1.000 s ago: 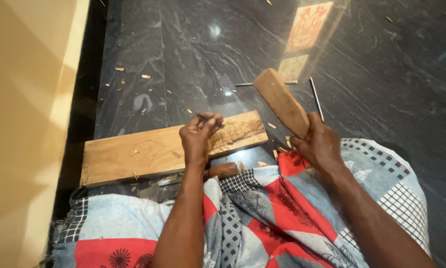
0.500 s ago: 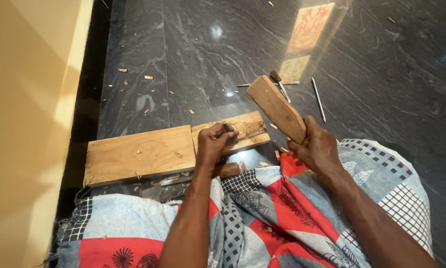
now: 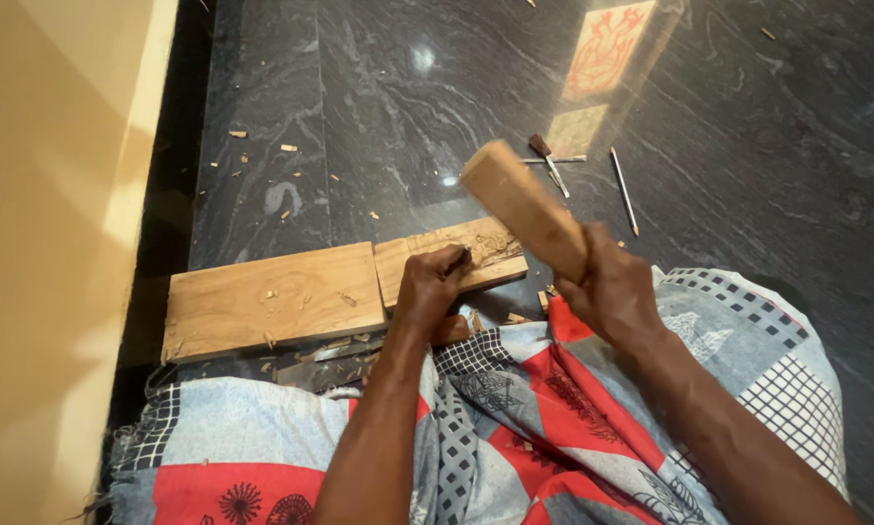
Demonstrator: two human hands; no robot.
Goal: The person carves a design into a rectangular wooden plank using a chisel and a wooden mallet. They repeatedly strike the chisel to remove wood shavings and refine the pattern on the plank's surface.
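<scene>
Right hand (image 3: 617, 292) clamped on the raised wooden mallet (image 3: 523, 206), left hand (image 3: 430, 287) closed round a chisel (image 3: 462, 259) on the carved plank (image 3: 452, 257) lying on the floor — a glancing blow could catch those knuckles.

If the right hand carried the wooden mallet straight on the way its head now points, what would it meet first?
The right hand holds the wooden mallet raised, head pointing up-left. Going straight on, it looks free above the dark stone floor; depth is unclear. The left hand and carved wood strip lie below that line.
</scene>
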